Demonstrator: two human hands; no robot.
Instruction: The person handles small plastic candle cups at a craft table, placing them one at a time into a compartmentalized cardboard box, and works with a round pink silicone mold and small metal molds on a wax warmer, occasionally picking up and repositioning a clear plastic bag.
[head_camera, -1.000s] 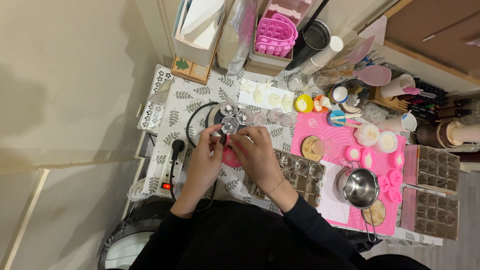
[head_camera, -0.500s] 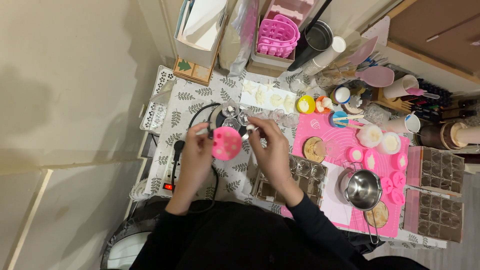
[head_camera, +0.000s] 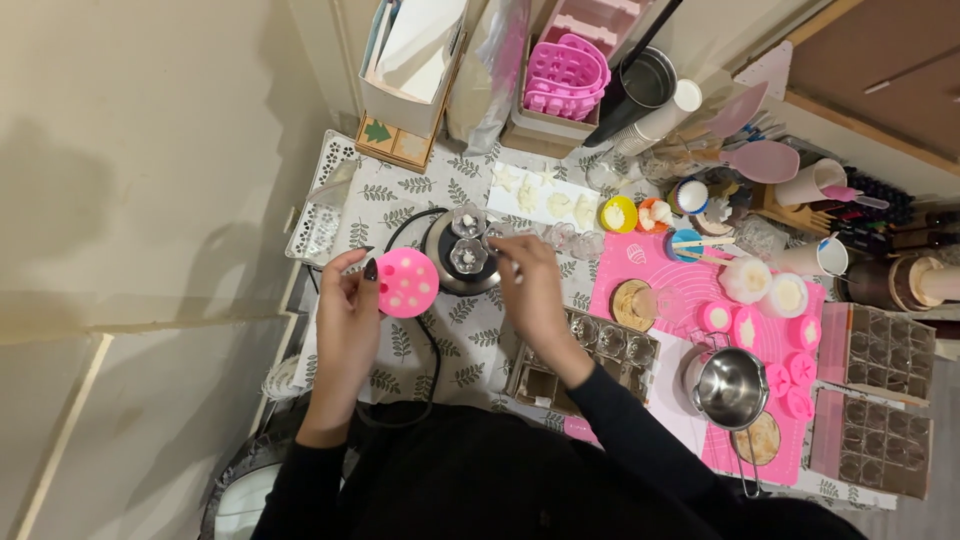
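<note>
pink round silicone mould (head_camera: 407, 283), dotted with small pale-filled cavities, held tilted at the table's left side, just left of the dark round scale (head_camera: 462, 262). left hand (head_camera: 345, 320) closed on the mould, thumb and fingers pinching its lower left rim. right hand (head_camera: 528, 290) over the scale's right edge, fingers curled shut on a thin white stick (head_camera: 505, 256), tip aimed toward the small clear cups (head_camera: 468, 222) of pale wax sitting on the scale. judging by the pale spots, most cavities in the mould seemingly filled already, though too small to tell whether level or set. further along the leaf-patterned tablecloth (head_camera: 470, 335): a white strip of finished star-like shapes (head_camera: 545, 195) near the back, a row of clear empty cups beside it, yellow and blue small cups (head_camera: 618, 213), and a pink silicone mat (head_camera: 660, 265) on the right bearing several round pink moulds (head_camera: 795, 365), some with cream-coloured fill. steel pouring pot (head_camera: 732, 388) on that mat, interior looking near empty. clear compartment trays (head_camera: 590, 355) in front of the right forearm, mostly unfilled, and brown trays (head_camera: 875, 385) at the far right likewise bare. so a fair share poured, with many cavities and trays left to fill, as far as can be judged.
</note>
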